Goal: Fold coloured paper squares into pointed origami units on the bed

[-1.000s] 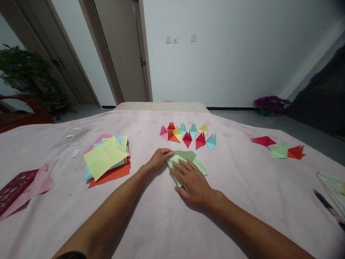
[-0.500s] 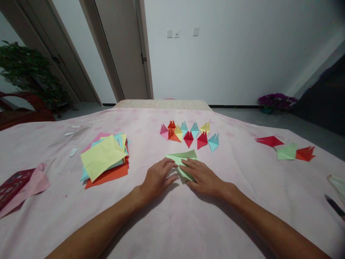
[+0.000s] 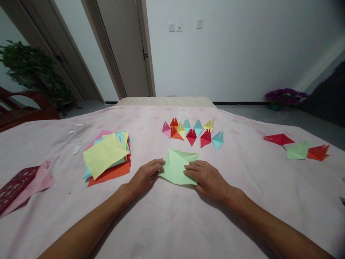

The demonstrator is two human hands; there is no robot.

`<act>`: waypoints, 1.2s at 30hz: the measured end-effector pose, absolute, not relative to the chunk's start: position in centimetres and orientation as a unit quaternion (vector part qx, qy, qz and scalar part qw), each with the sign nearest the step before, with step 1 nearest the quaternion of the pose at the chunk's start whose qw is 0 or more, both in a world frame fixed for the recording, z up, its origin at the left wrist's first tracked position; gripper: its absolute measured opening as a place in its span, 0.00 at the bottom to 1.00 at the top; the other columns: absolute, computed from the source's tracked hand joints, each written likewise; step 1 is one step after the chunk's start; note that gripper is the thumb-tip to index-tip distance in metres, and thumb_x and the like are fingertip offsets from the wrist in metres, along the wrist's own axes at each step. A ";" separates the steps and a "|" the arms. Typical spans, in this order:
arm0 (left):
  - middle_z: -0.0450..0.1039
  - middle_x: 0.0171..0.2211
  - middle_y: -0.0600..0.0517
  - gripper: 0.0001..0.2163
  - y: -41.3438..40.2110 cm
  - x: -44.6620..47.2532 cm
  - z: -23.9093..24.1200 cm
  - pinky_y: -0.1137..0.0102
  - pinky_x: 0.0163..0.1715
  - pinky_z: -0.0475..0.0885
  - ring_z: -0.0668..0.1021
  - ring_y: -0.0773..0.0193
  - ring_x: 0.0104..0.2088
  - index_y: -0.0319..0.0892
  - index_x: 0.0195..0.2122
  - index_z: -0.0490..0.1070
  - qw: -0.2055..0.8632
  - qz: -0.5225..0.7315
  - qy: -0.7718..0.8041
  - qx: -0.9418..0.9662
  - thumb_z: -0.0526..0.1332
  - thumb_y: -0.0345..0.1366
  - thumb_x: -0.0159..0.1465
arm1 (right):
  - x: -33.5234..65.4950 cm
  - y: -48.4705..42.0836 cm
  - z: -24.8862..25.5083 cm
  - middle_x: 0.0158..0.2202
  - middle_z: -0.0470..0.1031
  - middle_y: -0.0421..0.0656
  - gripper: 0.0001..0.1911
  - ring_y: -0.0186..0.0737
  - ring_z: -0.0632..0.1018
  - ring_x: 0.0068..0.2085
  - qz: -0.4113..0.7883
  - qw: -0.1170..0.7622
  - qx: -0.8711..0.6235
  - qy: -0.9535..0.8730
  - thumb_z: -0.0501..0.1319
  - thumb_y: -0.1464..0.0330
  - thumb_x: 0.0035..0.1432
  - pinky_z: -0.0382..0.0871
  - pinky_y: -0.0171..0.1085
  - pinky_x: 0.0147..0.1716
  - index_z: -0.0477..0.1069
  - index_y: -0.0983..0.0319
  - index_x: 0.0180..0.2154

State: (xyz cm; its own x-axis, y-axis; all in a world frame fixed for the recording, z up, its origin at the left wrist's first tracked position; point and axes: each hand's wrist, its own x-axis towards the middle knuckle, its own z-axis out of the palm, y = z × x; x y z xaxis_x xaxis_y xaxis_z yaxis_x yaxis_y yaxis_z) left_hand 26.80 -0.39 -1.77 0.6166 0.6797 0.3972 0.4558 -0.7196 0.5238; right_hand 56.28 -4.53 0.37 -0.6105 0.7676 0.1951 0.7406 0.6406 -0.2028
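A light green sheet of origami paper [image 3: 176, 167], partly folded with a flap across its top, lies on the cloth in front of me. My left hand [image 3: 148, 174] grips its left edge, thumb and fingers closed there. Over the right side is my right hand [image 3: 206, 178], fingers bent on the paper and holding it; its thumb is mostly hidden. Just beyond the sheet stand several small folded paper cranes in red [image 3: 205, 139], blue [image 3: 217, 140], yellow, orange and pink.
Left of my hands is a stack of coloured paper [image 3: 105, 156], yellow on top. A dark red packet [image 3: 18, 187] with pink cloth lies at far left. Red, green [image 3: 297, 151] and orange folded pieces sit at right. A pink patterned tablecloth [image 3: 161, 223] covers the table.
The green paper has gone from a narrow folded shape to a wider, more opened one. My left hand has moved left to its edge, and the view has shifted slightly.
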 end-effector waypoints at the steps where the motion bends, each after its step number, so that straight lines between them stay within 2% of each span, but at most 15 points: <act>1: 0.72 0.54 0.44 0.10 -0.5 26.4 -1.8 0.62 0.53 0.72 0.72 0.58 0.58 0.44 0.40 0.71 0.167 0.285 0.329 0.884 0.53 0.24 0.66 | 56.1 -4.7 0.2 0.56 0.74 0.47 0.28 0.49 0.72 0.56 0.047 0.138 -0.415 -0.898 0.60 0.77 0.47 0.60 0.49 0.59 0.72 0.60 0.52; 5: 0.72 0.55 0.44 0.10 -2.0 26.0 -1.9 0.54 0.56 0.68 0.68 0.53 0.62 0.45 0.44 0.71 0.053 0.248 0.340 0.905 0.55 0.27 0.66 | 55.5 -4.9 -0.4 0.55 0.75 0.49 0.23 0.48 0.74 0.53 0.021 0.152 -0.395 -0.906 0.58 0.78 0.53 0.64 0.48 0.55 0.72 0.61 0.51; 8: 0.74 0.52 0.44 0.09 -3.3 26.4 -1.8 0.54 0.52 0.70 0.73 0.52 0.56 0.44 0.44 0.71 -0.015 0.222 0.362 0.905 0.54 0.29 0.68 | 55.2 -4.8 -0.4 0.53 0.75 0.49 0.19 0.48 0.75 0.52 0.006 0.155 -0.375 -0.914 0.55 0.77 0.59 0.66 0.47 0.52 0.72 0.61 0.51; 12: 0.75 0.50 0.44 0.08 -4.1 26.7 -1.4 0.59 0.43 0.72 0.77 0.55 0.46 0.45 0.44 0.72 -0.053 0.205 0.403 0.890 0.55 0.33 0.68 | 54.4 -4.9 -0.1 0.48 0.78 0.51 0.17 0.47 0.77 0.48 -0.011 0.146 -0.372 -0.917 0.53 0.78 0.63 0.67 0.46 0.49 0.73 0.62 0.49; 17: 0.75 0.46 0.47 0.06 -3.9 26.4 -1.3 0.62 0.41 0.71 0.77 0.58 0.42 0.45 0.41 0.74 -0.007 0.215 0.418 0.883 0.58 0.35 0.67 | 53.5 -5.2 0.2 0.45 0.79 0.50 0.14 0.47 0.77 0.44 -0.009 0.126 -0.385 -0.914 0.54 0.75 0.64 0.67 0.44 0.44 0.75 0.62 0.46; 21: 0.77 0.41 0.49 0.05 -3.7 26.2 -1.4 0.63 0.43 0.71 0.76 0.59 0.41 0.45 0.39 0.74 0.062 0.239 0.439 0.864 0.59 0.33 0.66 | 53.4 -5.0 0.7 0.43 0.79 0.47 0.10 0.45 0.76 0.43 0.057 0.163 -0.427 -0.887 0.57 0.66 0.64 0.66 0.42 0.44 0.77 0.59 0.42; 24: 0.77 0.40 0.49 0.04 -3.7 26.1 -1.3 0.64 0.43 0.71 0.76 0.60 0.41 0.44 0.38 0.75 0.094 0.253 0.450 0.851 0.60 0.31 0.65 | 53.3 -4.5 1.0 0.37 0.79 0.43 0.13 0.42 0.75 0.40 0.117 0.197 -0.490 -0.841 0.55 0.62 0.65 0.67 0.39 0.40 0.77 0.57 0.36; 27: 0.77 0.40 0.49 0.04 -3.8 26.3 -1.2 0.64 0.43 0.72 0.76 0.60 0.40 0.44 0.37 0.75 0.111 0.260 0.459 0.843 0.60 0.31 0.65 | 53.1 -3.7 0.6 0.29 0.76 0.41 0.17 0.40 0.74 0.33 0.143 0.207 -0.570 -0.782 0.55 0.58 0.64 0.64 0.36 0.32 0.74 0.58 0.28; 30: 0.77 0.39 0.49 0.04 -3.8 26.5 -1.1 0.64 0.42 0.71 0.76 0.60 0.39 0.44 0.36 0.75 0.119 0.261 0.473 0.833 0.60 0.32 0.65 | 52.8 -3.1 0.0 0.23 0.70 0.38 0.19 0.36 0.71 0.26 0.154 0.192 -0.632 -0.734 0.56 0.55 0.62 0.56 0.34 0.25 0.67 0.59 0.23; 33: 0.76 0.37 0.50 0.04 -3.8 26.6 -1.1 0.64 0.42 0.71 0.75 0.60 0.38 0.44 0.35 0.74 0.125 0.262 0.482 0.827 0.60 0.33 0.65 | 52.6 -2.8 -0.3 0.21 0.69 0.37 0.19 0.36 0.70 0.24 0.156 0.171 -0.660 -0.715 0.57 0.55 0.61 0.52 0.34 0.24 0.64 0.59 0.24; 36: 0.74 0.36 0.50 0.03 -3.8 26.7 -1.3 0.65 0.41 0.70 0.75 0.60 0.38 0.44 0.35 0.73 0.129 0.265 0.489 0.821 0.60 0.32 0.65 | 52.4 -3.0 -0.3 0.22 0.69 0.38 0.17 0.37 0.70 0.25 0.124 0.173 -0.654 -0.726 0.57 0.56 0.61 0.52 0.35 0.24 0.64 0.58 0.24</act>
